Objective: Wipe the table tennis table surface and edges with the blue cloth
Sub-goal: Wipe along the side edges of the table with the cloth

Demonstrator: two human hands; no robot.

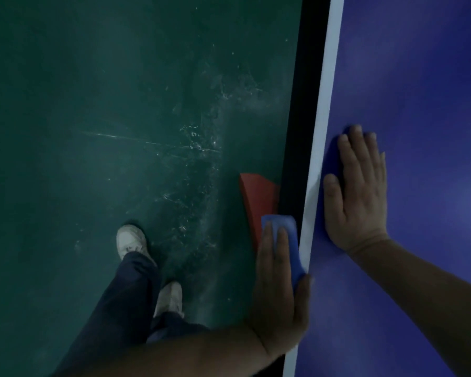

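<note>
The blue table tennis table [419, 77] fills the right side, with a white line [326, 91] along its near side and a dark edge [297, 104] below it. My left hand [280, 289] presses the blue cloth [286, 235] against that side edge with straight fingers, thumb up by the white line. My right hand [356, 191] lies flat, palm down, on the blue table top just inside the white line.
A scuffed green floor [106, 118] spreads to the left. A red wedge-shaped object [259, 202] sits on the floor beside the table edge. My legs in dark trousers and white shoes [131, 240] stand left of the table.
</note>
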